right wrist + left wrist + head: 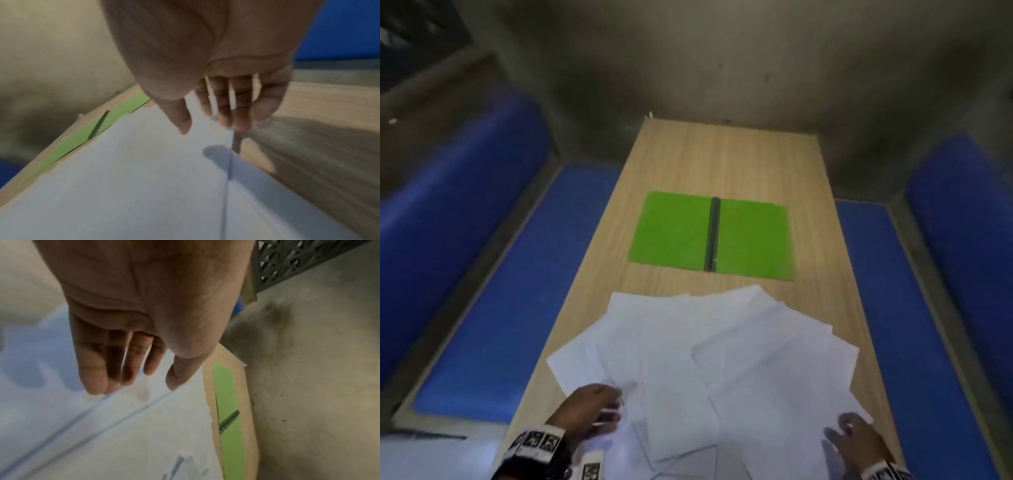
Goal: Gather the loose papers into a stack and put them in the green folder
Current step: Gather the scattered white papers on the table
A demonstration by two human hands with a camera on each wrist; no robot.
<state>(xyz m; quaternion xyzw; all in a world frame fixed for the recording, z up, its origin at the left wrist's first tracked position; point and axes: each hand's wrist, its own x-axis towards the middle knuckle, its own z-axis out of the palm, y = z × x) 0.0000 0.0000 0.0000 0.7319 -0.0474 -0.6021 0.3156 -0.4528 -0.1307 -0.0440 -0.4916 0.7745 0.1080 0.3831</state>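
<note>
Several loose white papers point(705, 356) lie fanned and overlapping on the near half of a wooden table point(722, 161). Beyond them the green folder point(674, 233) lies open and flat, its dark spine point(713, 234) down the middle. My left hand point(599, 407) rests on the papers' near left part; the left wrist view shows it point(144, 381) with straight fingers point(96, 369) just above the papers point(123, 434). My right hand point(849, 435) lies spread on the near right corner. In the right wrist view it point(207, 126) hangs relaxed over the papers' point(144, 178) right edge. The folder point(226, 386) point(115, 113) lies past both hands.
Blue padded benches point(493, 291) point(914, 308) run along both sides of the table. A grey concrete wall point(722, 68) stands right behind the table's far end. Bare wood shows between the papers and the folder.
</note>
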